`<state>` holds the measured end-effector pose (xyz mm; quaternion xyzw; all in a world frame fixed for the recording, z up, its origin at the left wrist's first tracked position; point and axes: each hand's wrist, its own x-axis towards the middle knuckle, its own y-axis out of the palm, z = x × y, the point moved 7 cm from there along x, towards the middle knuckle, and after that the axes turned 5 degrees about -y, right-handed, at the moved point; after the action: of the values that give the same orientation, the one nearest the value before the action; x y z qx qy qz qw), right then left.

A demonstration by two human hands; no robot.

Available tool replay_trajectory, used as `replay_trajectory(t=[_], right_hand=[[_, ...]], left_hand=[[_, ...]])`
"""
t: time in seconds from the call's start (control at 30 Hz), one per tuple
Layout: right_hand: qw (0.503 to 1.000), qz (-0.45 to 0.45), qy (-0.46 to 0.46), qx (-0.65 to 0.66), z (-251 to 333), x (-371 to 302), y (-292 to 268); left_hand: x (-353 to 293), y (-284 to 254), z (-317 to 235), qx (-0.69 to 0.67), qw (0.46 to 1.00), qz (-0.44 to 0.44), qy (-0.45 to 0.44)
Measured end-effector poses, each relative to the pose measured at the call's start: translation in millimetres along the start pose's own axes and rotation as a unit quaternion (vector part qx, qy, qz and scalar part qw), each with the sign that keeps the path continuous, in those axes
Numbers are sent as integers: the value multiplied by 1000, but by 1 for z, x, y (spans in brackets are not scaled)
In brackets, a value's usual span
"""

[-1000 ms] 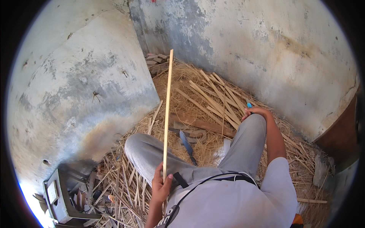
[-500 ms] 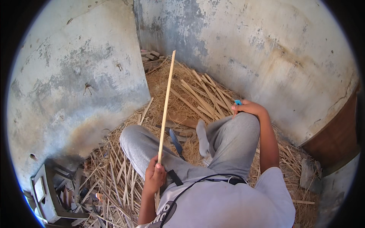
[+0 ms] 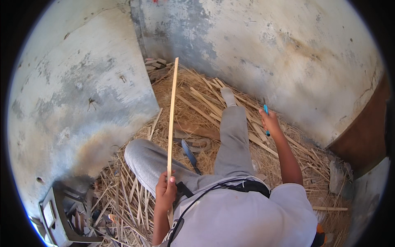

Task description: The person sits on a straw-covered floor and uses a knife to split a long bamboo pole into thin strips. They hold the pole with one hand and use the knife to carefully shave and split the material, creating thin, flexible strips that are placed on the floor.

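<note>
My left hand point(image 3: 165, 190) is closed round the lower part of a long, pale bamboo strip point(image 3: 172, 115). The strip rises nearly upright past my bent left knee, and its lower end runs down beside my body. Out to the right, beyond my outstretched right leg, my right hand point(image 3: 269, 121) grips a slim blue-handled tool point(image 3: 267, 132). Blue shows on both sides of the fist; a thin dark tip stands out at the far end, too small to name. Between my legs lies a knife point(image 3: 189, 153) with a broad dark blade, its handle toward me.
Split strips point(image 3: 205, 103) lie heaped on shavings ahead, with more strips point(image 3: 127, 201) at my left. Worn walls point(image 3: 255, 49) close in the far side and left. A grey frame point(image 3: 61, 222) with scraps stands lower left; a stone block point(image 3: 338, 178) sits at right.
My right leg has straightened forward. My right hand has come off the right knee and turned, with the blue tool now showing on both sides. The bamboo strip stays in my left hand.
</note>
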<state>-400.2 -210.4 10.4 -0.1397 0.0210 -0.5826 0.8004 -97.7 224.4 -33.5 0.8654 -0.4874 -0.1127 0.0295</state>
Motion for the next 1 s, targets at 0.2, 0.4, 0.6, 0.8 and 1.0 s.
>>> replay_trajectory(t=[0.2,0.4,0.6,0.8,1.0], right_hand=[[986,47,158,-17,-68,-67,-22],[997,24,-59,-36,-36,-93,41],[901,245,-276,-230,62,-156,143],[871,304,-296,-248,44,-159,161],[844,338,-287,-302,46,-145,160]], left_hand=[[10,21,-10,39,998,40,-32],[42,81,-24,93,981,136,-104],[75,126,2,191,964,183,9],[68,115,10,265,947,164,83],[71,112,6,273,945,181,23]])
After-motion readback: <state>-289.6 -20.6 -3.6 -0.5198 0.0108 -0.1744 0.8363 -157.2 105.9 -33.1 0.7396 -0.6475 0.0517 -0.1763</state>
